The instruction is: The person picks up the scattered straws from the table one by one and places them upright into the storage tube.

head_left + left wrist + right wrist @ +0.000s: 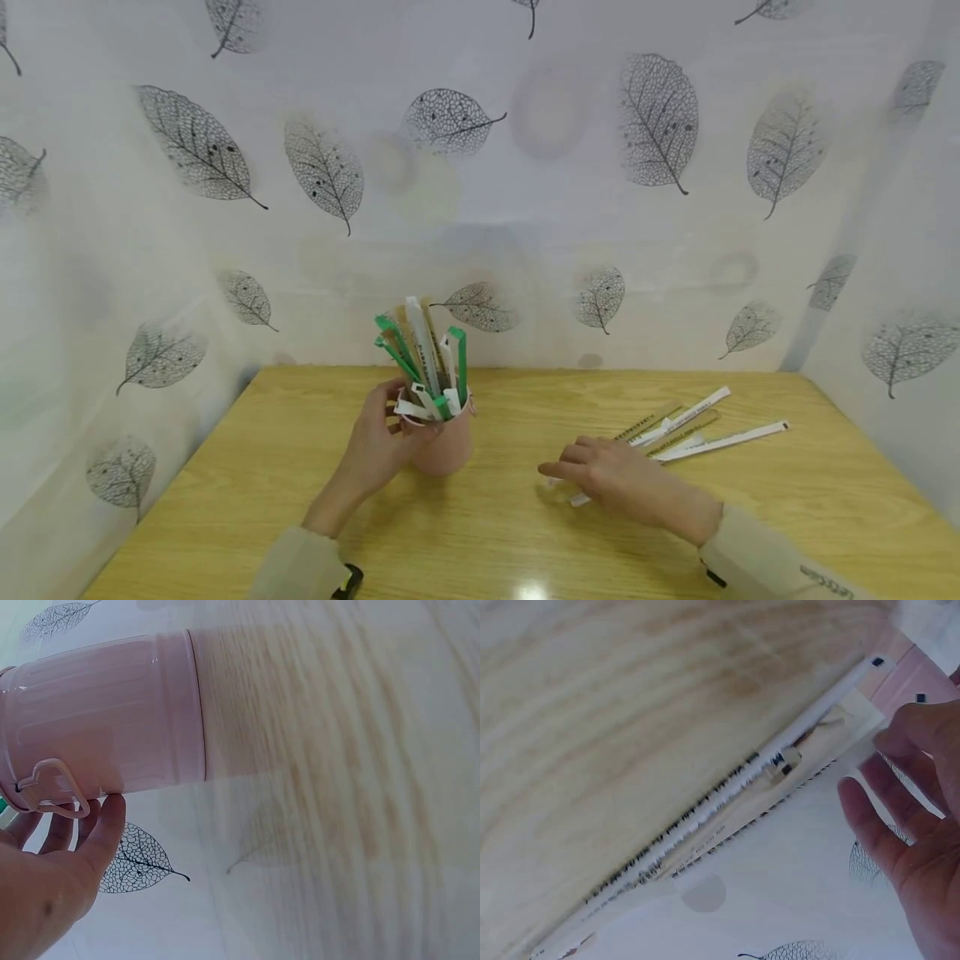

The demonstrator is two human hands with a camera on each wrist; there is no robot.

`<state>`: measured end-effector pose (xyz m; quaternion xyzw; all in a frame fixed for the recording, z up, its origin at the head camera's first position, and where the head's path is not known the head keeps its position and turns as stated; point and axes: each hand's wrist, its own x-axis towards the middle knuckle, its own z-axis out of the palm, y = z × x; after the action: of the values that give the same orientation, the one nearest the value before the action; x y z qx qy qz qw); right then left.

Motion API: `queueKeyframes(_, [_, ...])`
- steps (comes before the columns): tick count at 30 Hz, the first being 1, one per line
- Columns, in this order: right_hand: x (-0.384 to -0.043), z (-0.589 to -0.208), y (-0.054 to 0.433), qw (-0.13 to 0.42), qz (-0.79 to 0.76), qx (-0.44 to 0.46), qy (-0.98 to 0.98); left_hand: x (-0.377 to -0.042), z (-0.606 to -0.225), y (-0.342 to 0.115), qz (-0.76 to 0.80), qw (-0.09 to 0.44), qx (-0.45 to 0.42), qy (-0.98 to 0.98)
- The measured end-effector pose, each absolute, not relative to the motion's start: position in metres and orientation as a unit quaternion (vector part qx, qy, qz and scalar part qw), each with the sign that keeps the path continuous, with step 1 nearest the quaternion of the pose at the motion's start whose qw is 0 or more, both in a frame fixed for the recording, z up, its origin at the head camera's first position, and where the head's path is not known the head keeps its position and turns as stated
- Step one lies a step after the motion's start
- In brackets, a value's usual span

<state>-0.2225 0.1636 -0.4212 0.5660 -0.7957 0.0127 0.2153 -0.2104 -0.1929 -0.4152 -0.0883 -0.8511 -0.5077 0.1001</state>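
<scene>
Several straws (682, 433) seemingly beneath right grip (618, 478)

Bucket (442, 454) left of loose sticks (693, 411)

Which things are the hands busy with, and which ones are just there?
Part of the job:
pink bucket, held by the left hand
sticks in the bucket
loose sticks, partly under the right hand

Just there:
table
leaf-patterned sheet behind
dark wristband
</scene>
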Motion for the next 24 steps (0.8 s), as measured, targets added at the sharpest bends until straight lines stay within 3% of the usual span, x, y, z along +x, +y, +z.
queueKeyframes(15, [-0.237, -0.382, 0.163, 0.314, 0.147, 0.556, -0.755, -0.211, -0.418, -0.193, -0.514, 0.098, -0.085, -0.848])
queueKeyframes(24, [-0.252, -0.35, 0.158, 0.328, 0.286, 0.515, -0.739, -0.212, -0.417, -0.194, -0.516, 0.094, -0.084, -0.847])
